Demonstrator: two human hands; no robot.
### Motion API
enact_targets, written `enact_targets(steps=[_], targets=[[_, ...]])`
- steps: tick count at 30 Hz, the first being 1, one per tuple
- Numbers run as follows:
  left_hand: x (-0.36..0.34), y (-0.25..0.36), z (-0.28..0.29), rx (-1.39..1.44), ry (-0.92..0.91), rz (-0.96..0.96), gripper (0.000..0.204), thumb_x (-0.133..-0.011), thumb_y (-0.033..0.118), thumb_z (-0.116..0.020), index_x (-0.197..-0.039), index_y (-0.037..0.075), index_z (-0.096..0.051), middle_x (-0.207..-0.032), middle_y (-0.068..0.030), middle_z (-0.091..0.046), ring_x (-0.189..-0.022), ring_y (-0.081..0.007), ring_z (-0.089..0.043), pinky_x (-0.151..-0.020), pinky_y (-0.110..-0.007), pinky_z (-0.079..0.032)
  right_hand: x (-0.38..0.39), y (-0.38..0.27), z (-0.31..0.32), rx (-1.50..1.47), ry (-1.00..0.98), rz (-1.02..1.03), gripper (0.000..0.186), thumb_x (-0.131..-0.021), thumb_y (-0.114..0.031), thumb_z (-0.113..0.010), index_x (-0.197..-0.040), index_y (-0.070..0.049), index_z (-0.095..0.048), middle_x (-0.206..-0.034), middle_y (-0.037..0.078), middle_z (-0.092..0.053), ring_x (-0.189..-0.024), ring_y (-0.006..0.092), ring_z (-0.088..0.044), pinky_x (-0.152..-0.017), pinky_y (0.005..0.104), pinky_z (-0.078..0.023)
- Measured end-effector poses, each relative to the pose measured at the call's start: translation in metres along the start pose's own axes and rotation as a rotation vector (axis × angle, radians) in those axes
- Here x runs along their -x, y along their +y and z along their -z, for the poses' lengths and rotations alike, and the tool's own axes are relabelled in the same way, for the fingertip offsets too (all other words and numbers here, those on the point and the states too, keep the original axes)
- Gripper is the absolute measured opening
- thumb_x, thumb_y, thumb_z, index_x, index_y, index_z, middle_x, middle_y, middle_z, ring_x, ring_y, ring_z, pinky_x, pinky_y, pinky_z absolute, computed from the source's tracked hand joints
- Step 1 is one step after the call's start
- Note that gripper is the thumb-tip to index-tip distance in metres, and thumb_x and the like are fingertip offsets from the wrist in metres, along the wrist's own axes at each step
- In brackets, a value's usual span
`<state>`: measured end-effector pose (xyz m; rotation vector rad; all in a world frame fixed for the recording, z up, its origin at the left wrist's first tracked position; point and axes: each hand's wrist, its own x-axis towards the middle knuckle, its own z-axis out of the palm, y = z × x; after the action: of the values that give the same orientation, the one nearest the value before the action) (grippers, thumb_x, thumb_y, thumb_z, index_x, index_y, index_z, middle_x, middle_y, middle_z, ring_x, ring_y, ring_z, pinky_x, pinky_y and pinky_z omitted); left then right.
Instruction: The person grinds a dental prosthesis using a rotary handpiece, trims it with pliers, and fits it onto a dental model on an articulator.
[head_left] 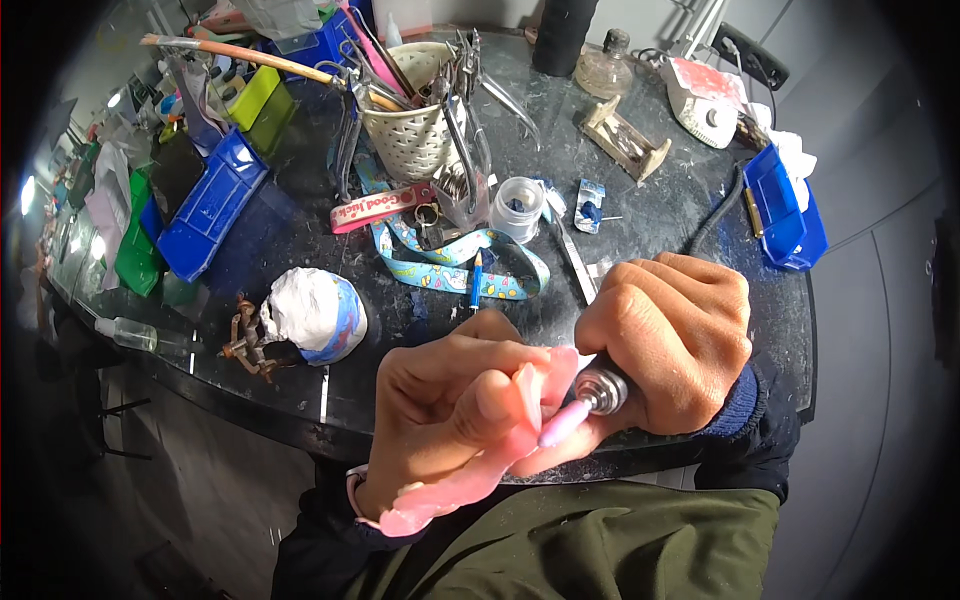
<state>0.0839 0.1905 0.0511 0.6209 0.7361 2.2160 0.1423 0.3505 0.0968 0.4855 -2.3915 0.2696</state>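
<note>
Near the front edge of the bench, my left hand [425, 400] pinches a thin, curved pink denture base [450, 495] between thumb and fingers. One end of the denture base hangs down past the wrist. My right hand [675, 335] is wrapped round a rotary handpiece [605, 390] with a metal collar. From its tip a rounded pink grinding bit [565, 424] points down and left, right beside the denture base. Whether bit and base touch, I cannot tell. Fingers of my right hand reach under the bit and cover part of the base.
Left of my hands sits a white plaster lump [300, 312] in a blue-patterned wrap, beside a brownish metal articulator [245, 340]. Behind are a basket [415, 140] of pliers, a blue lanyard [430, 275], a small clear jar [518, 208] and blue bins [215, 205]. A cable [720, 215] runs at right.
</note>
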Motion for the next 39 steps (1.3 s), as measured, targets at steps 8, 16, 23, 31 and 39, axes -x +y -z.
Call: enact_targets(steps=[8,16,23,31,39], targets=[[0.002,-0.002,-0.002,0.007,0.025,0.029,0.023,-0.087,0.019,-0.058,-0.100,0.001,-0.062,-0.078,-0.0066,-0.053,-0.065,-0.0110,-0.047,-0.053,-0.026,-0.041,0.002,0.000,-0.004,0.167,0.102,0.131,0.037,-0.057,-0.034,-0.060,-0.055,-0.002,-0.042,-0.049,0.005,-0.039,-0.036,0.0145,-0.038,-0.034,0.0247,-0.023],[-0.003,-0.006,0.004,0.057,-0.040,0.029,0.022,-0.087,0.018,-0.058,-0.102,0.002,-0.062,-0.078,-0.0068,-0.053,-0.064,-0.0098,-0.046,-0.055,-0.025,-0.039,0.001,-0.003,-0.002,0.179,0.049,0.073,0.030,-0.050,-0.028,-0.058,-0.056,-0.003,-0.042,-0.050,0.004,-0.039,-0.037,0.0155,-0.039,-0.036,0.0268,-0.024],[-0.004,-0.012,0.009,-0.014,-0.019,-0.112,0.024,-0.086,0.019,-0.060,-0.101,0.000,-0.061,-0.076,-0.0048,-0.050,-0.065,-0.0091,-0.045,-0.060,-0.025,-0.039,-0.003,-0.005,-0.004,-0.020,0.030,0.049,0.031,-0.052,-0.030,-0.062,-0.059,-0.004,-0.045,-0.049,0.002,-0.039,-0.035,0.0140,-0.038,-0.036,0.0261,-0.025],[-0.013,-0.005,0.007,-0.680,0.049,-0.808,0.020,-0.076,0.004,-0.067,-0.094,-0.004,-0.063,-0.085,-0.0108,-0.058,-0.065,-0.0130,-0.062,-0.061,-0.021,-0.050,-0.008,-0.015,0.000,-0.720,0.008,-0.283,0.024,-0.063,-0.014,-0.080,-0.073,0.001,-0.063,-0.046,0.003,-0.054,-0.036,0.0120,-0.052,-0.036,0.0223,-0.035],[-0.006,0.036,0.008,-0.836,-0.096,-0.239,0.049,-0.077,0.024,-0.070,-0.116,0.000,-0.052,-0.104,-0.0186,-0.057,-0.078,-0.0166,-0.059,-0.067,-0.027,-0.053,-0.006,-0.009,0.009,-0.758,-0.146,-0.386,0.013,-0.073,-0.008,-0.071,-0.069,0.000,-0.062,-0.050,0.008,-0.059,-0.040,0.0179,-0.058,-0.037,0.0257,-0.039]])
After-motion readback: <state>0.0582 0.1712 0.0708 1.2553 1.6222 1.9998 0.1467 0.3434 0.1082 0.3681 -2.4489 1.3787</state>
